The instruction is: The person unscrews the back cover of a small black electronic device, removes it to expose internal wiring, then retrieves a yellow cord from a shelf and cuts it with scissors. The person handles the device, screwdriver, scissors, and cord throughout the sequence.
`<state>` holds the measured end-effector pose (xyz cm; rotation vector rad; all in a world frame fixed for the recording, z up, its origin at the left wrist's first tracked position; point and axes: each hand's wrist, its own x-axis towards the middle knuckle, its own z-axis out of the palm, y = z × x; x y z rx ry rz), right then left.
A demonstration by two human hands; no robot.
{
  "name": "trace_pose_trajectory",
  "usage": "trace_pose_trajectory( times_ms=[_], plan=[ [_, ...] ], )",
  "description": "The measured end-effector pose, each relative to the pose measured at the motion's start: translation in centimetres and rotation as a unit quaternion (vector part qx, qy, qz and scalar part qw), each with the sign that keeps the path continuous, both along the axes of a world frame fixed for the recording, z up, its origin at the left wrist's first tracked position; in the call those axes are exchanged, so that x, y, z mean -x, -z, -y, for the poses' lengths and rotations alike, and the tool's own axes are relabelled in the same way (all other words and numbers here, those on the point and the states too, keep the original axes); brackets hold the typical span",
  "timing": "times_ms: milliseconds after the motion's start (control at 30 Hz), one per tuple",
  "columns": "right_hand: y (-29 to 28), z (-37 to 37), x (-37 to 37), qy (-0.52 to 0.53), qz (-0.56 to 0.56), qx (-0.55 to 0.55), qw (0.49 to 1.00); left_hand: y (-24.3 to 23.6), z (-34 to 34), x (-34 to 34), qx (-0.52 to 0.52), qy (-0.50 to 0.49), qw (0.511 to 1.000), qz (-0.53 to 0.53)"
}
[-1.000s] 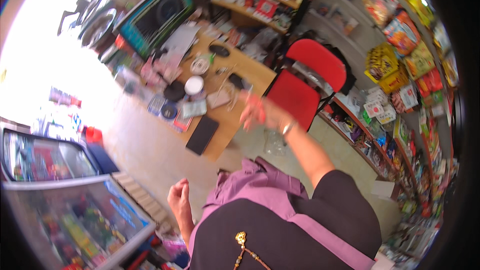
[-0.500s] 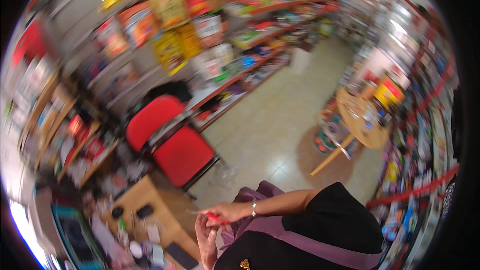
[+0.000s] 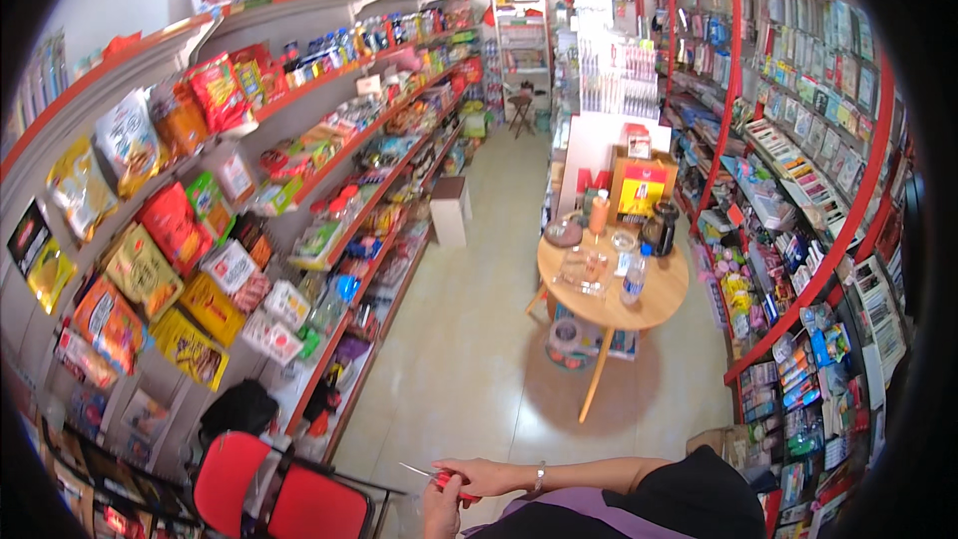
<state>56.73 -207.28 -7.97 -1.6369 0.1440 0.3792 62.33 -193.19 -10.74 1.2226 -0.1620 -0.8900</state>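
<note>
At the bottom edge of the frame, just left of centre: right hand (image 3: 486, 476), fingers curled shut around the red handles of a pair of scissors (image 3: 436, 480), thin metal blades pointing toward the lower left. Left hand (image 3: 439, 514) directly beneath, touching or nearly touching the handles — fingers cut off by the frame edge, so open or closed cannot be told. Bracelet (image 3: 539, 480) on the right wrist, purple and black clothing behind.

Lower left: red folding chair (image 3: 281, 499) on a black frame, just beside the hands. Above it, filling the left side, long shelves (image 3: 329, 155) with red edging — crowded with snack bags in yellow, orange, red and white, small boxes and bottles higher up. Centre right: round wooden table (image 3: 654, 304) carrying a clear bottle, an orange bottle, a dark jug and a glass tray. Behind it, a yellow-and-red cardboard box (image 3: 643, 187) against a white stand. Right side: red racks (image 3: 798, 170) packed with small flat packets and cards in many colours.
</note>
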Motion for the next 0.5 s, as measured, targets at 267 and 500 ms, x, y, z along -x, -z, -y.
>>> trace_pose_trajectory(
  times_ms=[267, 500],
  plan=[
    [-0.6, 15.8, -8.7, -0.088, 0.190, 0.021, 0.978, -1.4, 12.5, -9.6, -0.043, 0.102, 0.974, 0.198],
    [-0.7, 22.2, -23.1, 0.126, 0.076, 0.130, 0.981, 0.3, 13.8, -24.2, 0.078, -0.037, 0.995, -0.052]
  ],
)
